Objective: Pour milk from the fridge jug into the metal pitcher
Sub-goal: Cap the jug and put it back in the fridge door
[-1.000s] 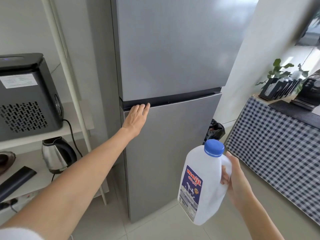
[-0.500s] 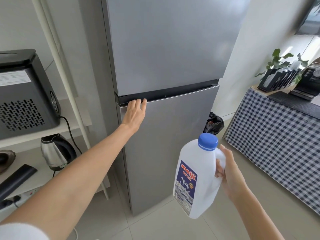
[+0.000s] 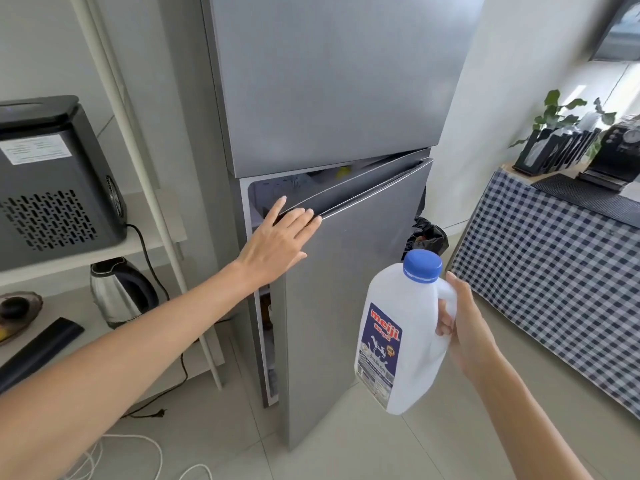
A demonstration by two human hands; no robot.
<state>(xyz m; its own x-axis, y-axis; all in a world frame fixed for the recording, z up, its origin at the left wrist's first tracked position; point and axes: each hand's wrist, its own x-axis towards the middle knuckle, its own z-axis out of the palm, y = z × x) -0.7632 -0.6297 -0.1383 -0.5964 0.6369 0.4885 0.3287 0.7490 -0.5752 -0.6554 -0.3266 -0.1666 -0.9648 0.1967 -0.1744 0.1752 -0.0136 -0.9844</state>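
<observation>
A white plastic milk jug (image 3: 398, 341) with a blue cap and a blue and red label hangs upright in front of the fridge, my right hand (image 3: 460, 327) closed around its handle. My left hand (image 3: 277, 237) lies on the top left corner of the grey lower fridge door (image 3: 349, 289), fingers hooked over its upper edge. That door stands ajar, showing a narrow slice of the lit interior. The upper fridge door (image 3: 329, 81) is closed. No metal pitcher is in view.
A white shelf unit (image 3: 145, 244) on the left holds a black appliance (image 3: 52, 181), a steel kettle (image 3: 121, 292) and a dark bowl. Cables lie on the tiled floor. A counter with a checked cloth (image 3: 554, 271) stands on the right, a black bag (image 3: 426, 233) beside the fridge.
The lower fridge door, closed before, has swung partly open with my left hand on its top edge. The jug stays in my right hand, little moved.
</observation>
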